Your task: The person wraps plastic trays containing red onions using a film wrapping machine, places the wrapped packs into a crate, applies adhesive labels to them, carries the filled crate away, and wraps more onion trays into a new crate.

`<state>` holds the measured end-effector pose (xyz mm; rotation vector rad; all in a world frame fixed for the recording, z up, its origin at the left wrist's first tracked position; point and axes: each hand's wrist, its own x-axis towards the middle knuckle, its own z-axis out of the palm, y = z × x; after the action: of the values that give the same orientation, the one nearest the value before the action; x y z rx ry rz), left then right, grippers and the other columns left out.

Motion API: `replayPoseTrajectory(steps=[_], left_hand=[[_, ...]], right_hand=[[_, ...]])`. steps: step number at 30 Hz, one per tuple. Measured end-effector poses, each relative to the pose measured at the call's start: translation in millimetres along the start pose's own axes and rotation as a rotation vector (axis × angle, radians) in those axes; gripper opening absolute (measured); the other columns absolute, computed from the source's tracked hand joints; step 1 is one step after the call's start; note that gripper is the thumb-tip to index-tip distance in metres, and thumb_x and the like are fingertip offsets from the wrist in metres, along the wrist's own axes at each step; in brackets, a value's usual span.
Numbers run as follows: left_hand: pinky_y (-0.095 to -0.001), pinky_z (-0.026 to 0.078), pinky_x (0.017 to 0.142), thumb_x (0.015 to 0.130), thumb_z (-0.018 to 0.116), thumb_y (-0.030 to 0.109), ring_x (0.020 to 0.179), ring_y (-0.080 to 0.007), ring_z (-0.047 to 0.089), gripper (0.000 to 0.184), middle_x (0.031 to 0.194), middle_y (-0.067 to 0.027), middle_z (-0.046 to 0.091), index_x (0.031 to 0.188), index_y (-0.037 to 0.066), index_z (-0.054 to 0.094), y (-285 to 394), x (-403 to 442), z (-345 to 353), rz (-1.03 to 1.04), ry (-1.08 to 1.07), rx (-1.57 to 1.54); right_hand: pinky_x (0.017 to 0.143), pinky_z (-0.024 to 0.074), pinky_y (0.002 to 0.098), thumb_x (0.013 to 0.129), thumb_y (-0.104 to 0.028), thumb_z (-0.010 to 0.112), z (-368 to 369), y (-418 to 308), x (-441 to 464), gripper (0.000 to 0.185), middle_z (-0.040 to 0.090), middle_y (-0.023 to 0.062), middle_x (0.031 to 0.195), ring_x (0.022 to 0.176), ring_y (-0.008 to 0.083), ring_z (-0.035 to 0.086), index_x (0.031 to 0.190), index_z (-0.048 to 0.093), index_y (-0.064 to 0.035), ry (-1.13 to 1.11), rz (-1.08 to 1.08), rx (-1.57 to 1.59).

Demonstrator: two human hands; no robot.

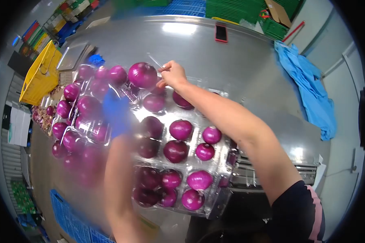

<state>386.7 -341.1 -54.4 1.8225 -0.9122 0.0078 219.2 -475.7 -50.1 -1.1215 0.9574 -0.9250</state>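
Observation:
My right hand [172, 75] is bare and reaches to the far side of the packs. Its fingers close on the edge of a thin clear plastic piece [153, 59], beside a large red onion [142, 75]. My left hand [117, 111], in a blue glove, is smeared by motion above the onions on the left; its fingers cannot be made out. Peeled red onions [181, 129] sit in clear plastic trays [196, 117] under and between my arms. More onions [71, 92] lie under clear plastic at the left.
A phone [221, 33] lies on the steel table [247, 60] near its far edge. Beyond stand green crates [233, 14]. A yellow crate [40, 77] is at the left, a blue crate [71, 216] lower left. Blue sheeting [306, 85] hangs at the right.

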Motion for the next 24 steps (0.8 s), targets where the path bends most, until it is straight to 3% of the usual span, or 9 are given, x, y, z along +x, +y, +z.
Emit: replayPoseTrajectory(steps=[1, 2, 5, 9, 15, 19, 22, 23, 24], left_hand=[[-0.025, 0.045, 0.046, 0.073, 0.068, -0.001, 0.056, -0.0103, 0.056, 0.042, 0.071, -0.0035, 0.058, 0.114, -0.001, 0.057, 13.0, -5.4, -0.4, -0.14, -0.059, -0.186], [-0.0229, 0.044, 0.044, 0.073, 0.067, -0.002, 0.054, -0.0094, 0.055, 0.046, 0.072, -0.0038, 0.059, 0.118, -0.001, 0.054, 28.2, -13.8, -2.9, -0.069, -0.135, -0.184], [-0.0216, 0.044, 0.044, 0.076, 0.063, -0.003, 0.054, -0.0085, 0.054, 0.048, 0.073, -0.0031, 0.058, 0.123, -0.001, 0.051, 81.9, -59.3, -2.1, 0.066, -0.332, -0.309], [-0.0212, 0.044, 0.045, 0.079, 0.061, -0.004, 0.055, -0.0084, 0.054, 0.047, 0.074, -0.0026, 0.057, 0.124, -0.001, 0.049, 176.6, -154.2, 21.6, -0.095, -0.672, -0.551], [-0.0214, 0.043, 0.047, 0.079, 0.062, -0.003, 0.055, -0.0088, 0.055, 0.054, 0.074, -0.0019, 0.057, 0.13, -0.001, 0.047, 242.8, -267.0, 68.5, -0.208, -1.079, -0.608], [-0.0205, 0.042, 0.047, 0.078, 0.064, -0.001, 0.054, -0.0083, 0.054, 0.055, 0.076, -0.0021, 0.058, 0.131, 0.001, 0.046, 269.5, -300.8, 76.0, -0.189, -1.208, -0.491], [-0.0202, 0.044, 0.051, 0.078, 0.066, 0.001, 0.06, -0.0092, 0.057, 0.055, 0.084, -0.0039, 0.06, 0.13, 0.003, 0.048, 262.4, -304.5, 69.8, -0.1, -1.255, -0.462], [-0.0205, 0.045, 0.053, 0.078, 0.066, 0.001, 0.064, -0.0101, 0.058, 0.054, 0.088, -0.0047, 0.062, 0.129, 0.003, 0.049, 254.2, -301.8, 62.5, -0.076, -1.272, -0.506], [-0.0207, 0.046, 0.054, 0.078, 0.067, 0.002, 0.068, -0.011, 0.059, 0.053, 0.092, -0.0055, 0.063, 0.128, 0.004, 0.05, 245.3, -298.9, 53.1, -0.058, -1.288, -0.551]], right_hand=[[0.037, 0.0505, 0.0307, 0.078, 0.005, 0.053, -20.5, -14.4, -16.8, 0.02, 0.058, 0.0192, 0.083, 0.058, 0.0305, 0.068, 0.096, 0.044, 0.0075, -0.028, -0.016, 0.031], [0.039, 0.0508, 0.0294, 0.077, 0.006, 0.053, -44.1, -28.5, -35.6, 0.022, 0.057, 0.0212, 0.092, 0.057, 0.0284, 0.067, 0.097, 0.044, 0.0078, -0.042, 0.002, -0.007], [0.041, 0.0497, 0.0255, 0.072, 0.004, 0.054, -125.4, -71.2, -116.1, 0.025, 0.053, 0.0264, 0.116, 0.055, 0.0225, 0.064, 0.093, 0.042, 0.0058, -0.022, 0.04, -0.081], [0.041, 0.0481, 0.0262, 0.073, 0.002, 0.054, -225.6, -96.5, -232.0, 0.021, 0.049, 0.0288, 0.124, 0.057, 0.0217, 0.064, 0.089, 0.039, 0.0021, 0.185, 0.081, -0.135], [0.043, 0.0487, 0.0259, 0.075, 0.003, 0.052, -333.8, -90.7, -363.3, 0.02, 0.053, 0.0259, 0.114, 0.058, 0.0214, 0.064, 0.089, 0.038, -0.0001, 0.525, 0.1, -0.22], [0.042, 0.0469, 0.0245, 0.078, 0.001, 0.055, -361.6, -64.0, -410.8, 0.021, 0.055, 0.0147, 0.09, 0.058, 0.018, 0.062, 0.094, 0.042, 0.0011, 0.606, 0.171, -0.071], [0.043, 0.0464, 0.0234, 0.08, -0.002, 0.06, -379.6, -68.8, -430.8, 0.025, 0.056, 0.0134, 0.09, 0.057, 0.0152, 0.061, 0.101, 0.047, 0.0032, 0.547, 0.133, -0.016], [0.046, 0.0469, 0.0236, 0.083, -0.007, 0.062, -392.1, -72.6, -439.7, 0.032, 0.056, 0.0136, 0.1, 0.057, 0.0124, 0.06, 0.112, 0.051, 0.0006, 0.459, 0.246, -0.012], [0.048, 0.0479, 0.0245, 0.082, -0.008, 0.063, -401.2, -78.8, -454.9, 0.034, 0.055, 0.0125, 0.106, 0.059, 0.0134, 0.061, 0.113, 0.051, -0.0018, 0.401, 0.117, -0.332]])
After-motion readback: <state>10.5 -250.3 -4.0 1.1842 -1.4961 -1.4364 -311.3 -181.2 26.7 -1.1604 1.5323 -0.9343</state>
